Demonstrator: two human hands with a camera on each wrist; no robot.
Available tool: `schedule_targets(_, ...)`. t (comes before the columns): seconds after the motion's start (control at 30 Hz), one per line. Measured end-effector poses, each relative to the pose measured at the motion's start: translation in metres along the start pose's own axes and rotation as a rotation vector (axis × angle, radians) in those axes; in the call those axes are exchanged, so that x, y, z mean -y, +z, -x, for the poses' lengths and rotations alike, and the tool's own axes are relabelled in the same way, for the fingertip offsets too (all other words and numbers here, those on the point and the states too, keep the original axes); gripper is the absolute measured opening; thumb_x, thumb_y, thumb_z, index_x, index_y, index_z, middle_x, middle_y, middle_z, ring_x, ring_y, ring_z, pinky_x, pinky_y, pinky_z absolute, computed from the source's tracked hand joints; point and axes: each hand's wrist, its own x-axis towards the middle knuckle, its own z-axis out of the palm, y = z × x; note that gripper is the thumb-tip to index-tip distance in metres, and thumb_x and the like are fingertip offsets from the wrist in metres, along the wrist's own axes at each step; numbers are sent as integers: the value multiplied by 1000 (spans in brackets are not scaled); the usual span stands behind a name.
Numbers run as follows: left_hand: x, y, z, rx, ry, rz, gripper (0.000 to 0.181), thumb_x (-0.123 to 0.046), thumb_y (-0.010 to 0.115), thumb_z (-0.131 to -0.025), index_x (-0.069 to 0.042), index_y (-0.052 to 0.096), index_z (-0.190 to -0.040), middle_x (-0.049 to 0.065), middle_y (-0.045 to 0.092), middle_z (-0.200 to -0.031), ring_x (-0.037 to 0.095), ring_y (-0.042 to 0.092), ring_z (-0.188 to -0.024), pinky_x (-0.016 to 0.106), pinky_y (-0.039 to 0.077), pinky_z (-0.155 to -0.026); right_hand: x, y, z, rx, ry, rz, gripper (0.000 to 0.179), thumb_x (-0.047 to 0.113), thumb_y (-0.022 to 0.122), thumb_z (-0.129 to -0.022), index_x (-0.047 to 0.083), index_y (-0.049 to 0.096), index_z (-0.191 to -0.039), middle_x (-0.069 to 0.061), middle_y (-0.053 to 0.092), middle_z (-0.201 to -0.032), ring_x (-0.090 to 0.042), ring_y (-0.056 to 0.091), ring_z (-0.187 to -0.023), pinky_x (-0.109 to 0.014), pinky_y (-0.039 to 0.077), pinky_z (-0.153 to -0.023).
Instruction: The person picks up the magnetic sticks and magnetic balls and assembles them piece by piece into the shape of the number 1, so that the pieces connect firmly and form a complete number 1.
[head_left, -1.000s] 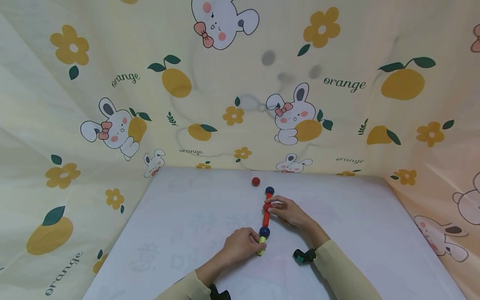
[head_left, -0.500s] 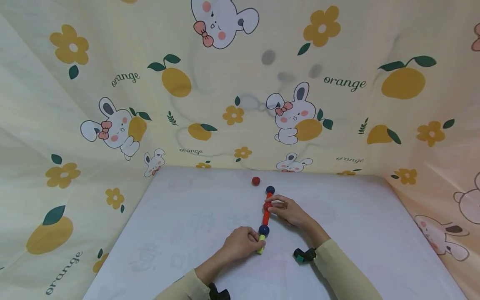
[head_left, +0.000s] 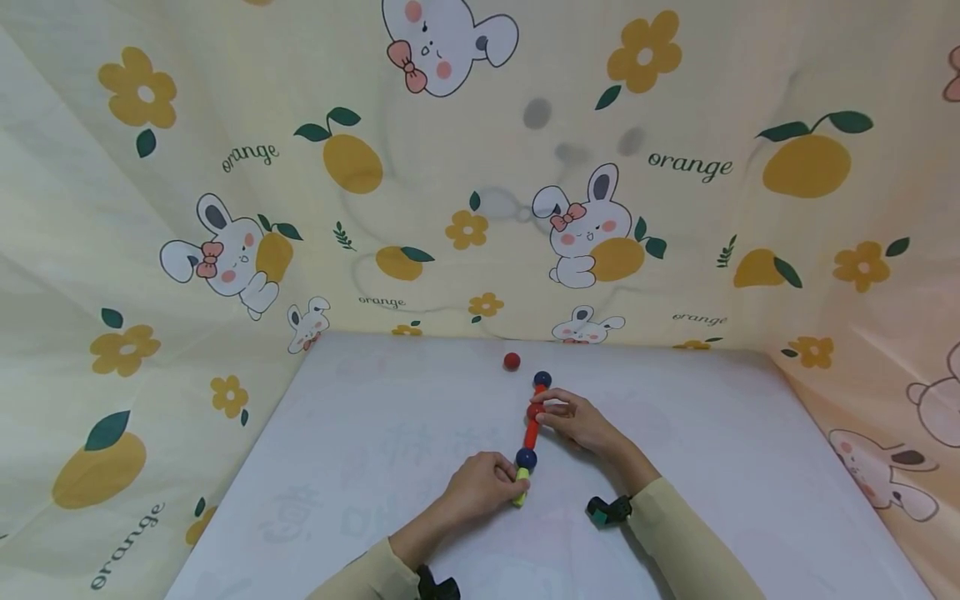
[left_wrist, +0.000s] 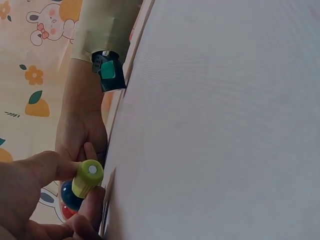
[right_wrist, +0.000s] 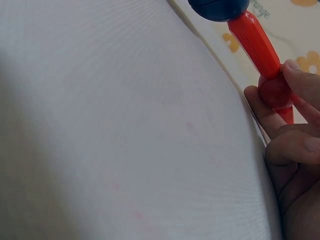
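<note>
A chain of balls and rods runs across the white table in the head view. From the far end it goes dark blue ball, red rod, red ball, red rod, dark blue ball, yellow-green rod. My left hand pinches the yellow-green rod between thumb and fingers; its round end with a pale centre faces the left wrist camera. My right hand grips the red ball in the middle of the chain. The right wrist view shows thumb and fingers around that red ball.
A loose red ball lies on the white table near its back edge, left of the chain's far end. Behind the table hangs a cloth printed with rabbits and oranges. Each wrist wears a dark strapped device.
The near end of the chain has shifted slightly left and away from me with my left hand, and its far end slightly right. My right hand stays on the red ball.
</note>
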Motion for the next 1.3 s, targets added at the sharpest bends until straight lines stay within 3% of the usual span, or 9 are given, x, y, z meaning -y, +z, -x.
schedule_targets(0.3,3,-1,-2,16,17,-8,27,-41,80,-85,-16,70,-89,-7,67,-75,9,59,-70,28,44,-63,2,1,1,-6,16,-21,50,41,75,-90,24,61,-136,-1,72,-127,-24,58,-108,-26,36,-62)
schedule_targets(0.77,5,-4,-7,51,39,-9,27,-40,80,-85,-16,71,-91,-6,67,-75,9,59,-70,26,45,-63,4,2,1,-15,-10,0,47,38,74,-92,23,62,-135,-2,73,-126,-24,61,-116,-32,42,-81)
schedule_targets(0.97,6,-5,-8,61,30,-4,27,-41,80,-85,-16,71,-91,-6,67,-76,10,59,-71,27,45,-64,5,3,3,-26,2,-4,43,37,73,-93,26,62,-133,-2,72,-128,-24,61,-110,-27,37,-66)
schedule_targets(1.2,7,-6,-8,59,51,-9,26,-41,79,-86,-17,70,-90,-6,66,-75,10,59,-70,27,45,-63,5,2,3,-35,8,20,44,41,73,-92,29,62,-133,-5,69,-133,-25,60,-117,-30,39,-73)
schedule_targets(1.3,6,-7,-9,60,48,-8,26,-41,80,-85,-17,70,-90,-6,66,-74,11,58,-71,28,45,-64,4,1,3,-25,1,17,45,41,73,-92,29,62,-133,-6,68,-134,-22,61,-101,-27,39,-64)
